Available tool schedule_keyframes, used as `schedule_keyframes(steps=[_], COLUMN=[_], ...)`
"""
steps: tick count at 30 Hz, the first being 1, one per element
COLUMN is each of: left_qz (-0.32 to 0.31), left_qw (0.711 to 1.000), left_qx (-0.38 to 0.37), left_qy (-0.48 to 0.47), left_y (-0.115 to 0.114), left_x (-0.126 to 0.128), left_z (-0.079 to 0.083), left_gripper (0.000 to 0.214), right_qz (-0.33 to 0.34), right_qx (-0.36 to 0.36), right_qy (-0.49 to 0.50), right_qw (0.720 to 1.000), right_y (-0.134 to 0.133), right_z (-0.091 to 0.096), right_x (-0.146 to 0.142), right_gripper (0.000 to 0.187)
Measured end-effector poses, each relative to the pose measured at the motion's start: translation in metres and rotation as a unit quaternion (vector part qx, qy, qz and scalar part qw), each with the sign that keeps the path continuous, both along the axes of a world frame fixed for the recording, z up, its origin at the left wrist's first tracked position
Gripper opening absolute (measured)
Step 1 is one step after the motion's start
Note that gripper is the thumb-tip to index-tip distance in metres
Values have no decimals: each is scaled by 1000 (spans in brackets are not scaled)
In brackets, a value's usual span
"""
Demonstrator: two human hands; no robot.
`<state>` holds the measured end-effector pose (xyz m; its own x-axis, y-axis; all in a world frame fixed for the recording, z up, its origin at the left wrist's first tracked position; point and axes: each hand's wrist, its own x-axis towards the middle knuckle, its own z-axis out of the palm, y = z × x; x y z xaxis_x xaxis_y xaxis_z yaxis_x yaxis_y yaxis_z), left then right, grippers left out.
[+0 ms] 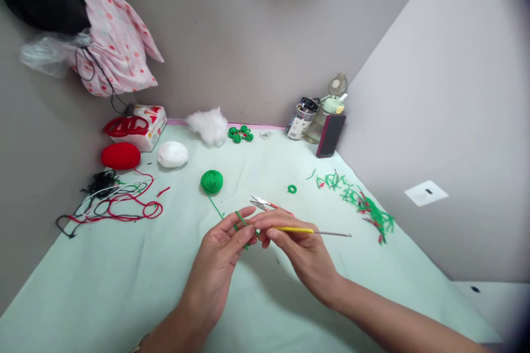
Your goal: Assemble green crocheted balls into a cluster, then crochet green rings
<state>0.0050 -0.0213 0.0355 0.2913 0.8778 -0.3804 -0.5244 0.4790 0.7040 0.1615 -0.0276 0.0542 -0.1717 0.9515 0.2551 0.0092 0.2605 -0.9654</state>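
My left hand [227, 243] pinches green yarn [237, 219] that loops over its fingers and runs back to a green yarn ball [211, 182]. In my right hand [298, 248] lies a crochet hook [296, 230] with a yellow grip, its bare metal end pointing right. The fingertips of both hands meet around a small bit of green yarn, mostly hidden by them. Just behind the hands rest thread snips [265, 202] with orange-red handles, partly covered. A small green crocheted ring [292, 189] lies beyond, to the right.
Red [121, 156] and white yarn balls [173, 154] sit left, near tangled strands [120, 206]. White stuffing [209, 125] and green crocheted pieces [240, 133] lie at the back. A pen cup [300, 122], bottle [317, 125] and phone [331, 136] stand back right, behind yarn scraps [364, 204].
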Motion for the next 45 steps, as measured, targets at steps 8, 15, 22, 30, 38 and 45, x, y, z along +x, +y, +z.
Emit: schedule_keyframes(steps=[8, 15, 22, 30, 38, 45], left_qz=[27, -4, -20, -54, -75, -83], left_qw=[1000, 998, 997, 995, 990, 986], left_qx=[4, 21, 17, -7, -74, -100], left_qy=[-9, -62, -69, -79, -94, -104], left_y=[2, 2, 7, 12, 15, 15], left_x=[-2, -9, -14, -16, -12, -14], left_z=[5, 6, 5, -5, -10, -19], left_gripper=[48, 45, 45, 43, 43, 32], right_qz=[-97, -100, -83, -70, -49, -43], right_qx=[98, 120, 95, 57, -111, -180], right_qy=[-3, 34, 93, 105, 212, 235], right_qw=[990, 987, 988, 990, 970, 954], right_y=[-3, -4, -4, -2, 7, 11], right_z=[-14, -22, -22, -22, -22, -23], right_x=[-20, -25, -23, -18, -13, -12], right_gripper=[21, 23, 23, 24, 23, 25])
